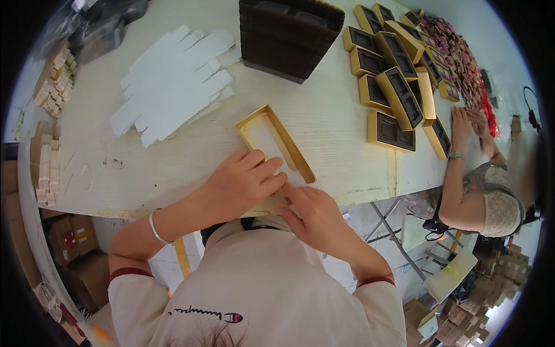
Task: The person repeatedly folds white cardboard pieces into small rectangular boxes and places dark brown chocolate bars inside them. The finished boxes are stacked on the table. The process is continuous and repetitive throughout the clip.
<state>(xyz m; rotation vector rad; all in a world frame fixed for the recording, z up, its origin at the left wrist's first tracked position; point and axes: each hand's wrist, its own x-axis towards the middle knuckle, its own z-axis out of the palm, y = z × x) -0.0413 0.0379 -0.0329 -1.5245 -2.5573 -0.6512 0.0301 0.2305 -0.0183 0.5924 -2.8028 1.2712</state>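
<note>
A shallow gold box [292,154] with a white inside lies at an angle on the table in front of me, its far end and right wall standing up. My left hand [245,176] is closed over its near left side, fingers bent and pressed together on the wall. Close beside it, my right hand [315,214] grips the near end with curled fingers, its thumb pointing back toward me. The two hands touch or almost touch, and they hide the box's near left corner.
Flat white card blanks [173,87] lie fanned out at the far left. A tall stack of dark brown plastic trays [292,40] stands ahead. Gold boxes with dark inserts [399,98] are heaped at right, near a co-worker's hands [468,122]. Folded card pieces [49,168] line the left edge.
</note>
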